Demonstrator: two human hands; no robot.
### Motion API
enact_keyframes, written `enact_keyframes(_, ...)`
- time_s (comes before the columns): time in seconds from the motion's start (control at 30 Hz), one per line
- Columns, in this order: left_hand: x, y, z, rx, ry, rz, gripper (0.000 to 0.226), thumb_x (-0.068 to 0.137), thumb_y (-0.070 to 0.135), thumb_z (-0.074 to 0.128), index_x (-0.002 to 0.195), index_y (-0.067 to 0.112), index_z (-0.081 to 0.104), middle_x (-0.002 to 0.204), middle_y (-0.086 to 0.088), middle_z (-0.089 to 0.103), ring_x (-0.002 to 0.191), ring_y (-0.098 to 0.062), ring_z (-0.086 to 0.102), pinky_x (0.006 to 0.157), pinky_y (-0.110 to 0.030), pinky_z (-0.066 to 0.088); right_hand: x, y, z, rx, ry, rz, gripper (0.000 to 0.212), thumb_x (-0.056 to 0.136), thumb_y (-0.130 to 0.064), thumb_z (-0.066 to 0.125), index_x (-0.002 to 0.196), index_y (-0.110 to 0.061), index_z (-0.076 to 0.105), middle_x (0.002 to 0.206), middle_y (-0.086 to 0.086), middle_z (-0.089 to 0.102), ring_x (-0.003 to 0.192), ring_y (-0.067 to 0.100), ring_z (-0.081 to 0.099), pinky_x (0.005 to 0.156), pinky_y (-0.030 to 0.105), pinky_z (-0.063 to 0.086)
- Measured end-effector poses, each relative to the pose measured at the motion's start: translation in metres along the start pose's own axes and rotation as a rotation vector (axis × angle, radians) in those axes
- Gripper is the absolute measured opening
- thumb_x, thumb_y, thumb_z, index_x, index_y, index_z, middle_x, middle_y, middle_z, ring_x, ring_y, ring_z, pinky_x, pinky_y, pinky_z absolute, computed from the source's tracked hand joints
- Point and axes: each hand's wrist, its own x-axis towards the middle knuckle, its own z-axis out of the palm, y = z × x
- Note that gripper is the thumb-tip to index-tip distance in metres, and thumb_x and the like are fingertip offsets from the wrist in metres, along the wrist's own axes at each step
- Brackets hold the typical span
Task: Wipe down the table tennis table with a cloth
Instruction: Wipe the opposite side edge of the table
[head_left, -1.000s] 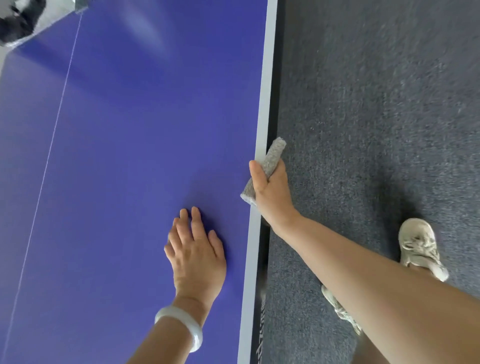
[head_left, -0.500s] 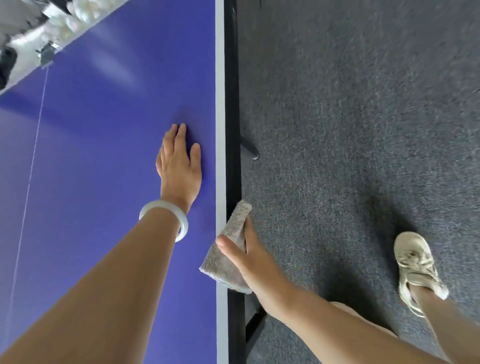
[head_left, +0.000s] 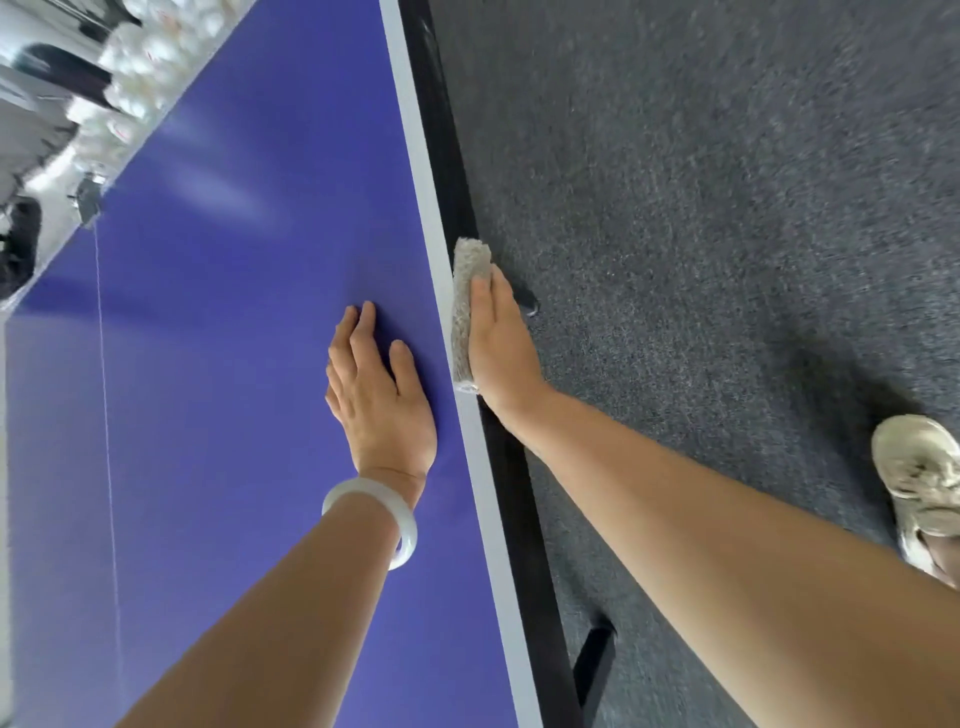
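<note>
Our right hand (head_left: 501, 358) grasps the cloth (head_left: 464, 312), thumb laid along its top, and holds it against the side rim of the table tennis table (head_left: 234, 374); the other fingers are hidden behind the hand. Our left hand (head_left: 382, 400) lies released, flat on the blue top just beside the white border stripe (head_left: 423, 176). The cloth is folded into a narrow pad whose long axis runs along the table's edge, its far end pointing away from us past the thumb tip. It looks beige-grey, nubby and fuzzy like terry. The tabletop is smooth and faintly glossy, with a black frame (head_left: 441, 140) under its rim. A pale, glassy bangle (head_left: 382, 512) circles our left wrist, and grey speckled carpet (head_left: 727, 208) lies below.
</note>
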Motion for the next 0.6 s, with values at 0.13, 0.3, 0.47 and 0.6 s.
enact_keyframes(0.13, -0.002, 0.000, 0.000, 0.020, -0.006, 0.003, 0.046, 0.104, 0.025, 0.034, 0.150, 0.023, 0.034, 0.157, 0.008, 0.027, 0.143, -0.012, 0.023, 0.110, -0.031, 0.012, -0.036, 0.026, -0.004, -0.067, -0.018, -0.123, 0.052, 0.105, -0.045, 0.024, 0.155, -0.031, 0.019, 0.158, -0.014, 0.026, 0.144, 0.002, 0.024, 0.119, 0.020, 0.018)
enact_keyframes(0.3, 0.000, 0.002, 0.000, 0.037, -0.001, 0.005, 0.046, 0.104, 0.023, 0.034, 0.150, 0.021, 0.035, 0.156, 0.006, 0.028, 0.143, -0.015, 0.025, 0.114, -0.040, 0.018, -0.132, 0.068, -0.015, -0.146, -0.070, -0.097, 0.057, 0.098, -0.050, 0.017, 0.152, -0.038, 0.003, 0.156, -0.031, 0.008, 0.141, -0.018, 0.005, 0.115, 0.007, 0.005)
enact_keyframes(0.47, 0.001, 0.003, -0.002, 0.038, -0.024, 0.009, 0.047, 0.104, 0.024, 0.034, 0.151, 0.021, 0.032, 0.157, 0.006, 0.026, 0.144, -0.014, 0.022, 0.116, -0.042, 0.018, -0.024, 0.017, 0.006, -0.262, -0.003, -0.024, 0.056, 0.107, -0.039, 0.020, 0.157, -0.014, 0.015, 0.162, 0.006, 0.023, 0.145, 0.018, 0.025, 0.118, 0.026, 0.018)
enact_keyframes(0.6, 0.001, 0.002, -0.001, 0.052, -0.032, 0.004, 0.048, 0.104, 0.025, 0.034, 0.151, 0.022, 0.031, 0.158, 0.007, 0.025, 0.144, -0.013, 0.021, 0.116, -0.040, 0.016, 0.046, -0.025, 0.012, -0.121, 0.040, -0.010, 0.059, 0.105, -0.050, 0.020, 0.154, -0.018, 0.028, 0.154, 0.009, 0.038, 0.141, 0.027, 0.035, 0.113, 0.042, 0.028)
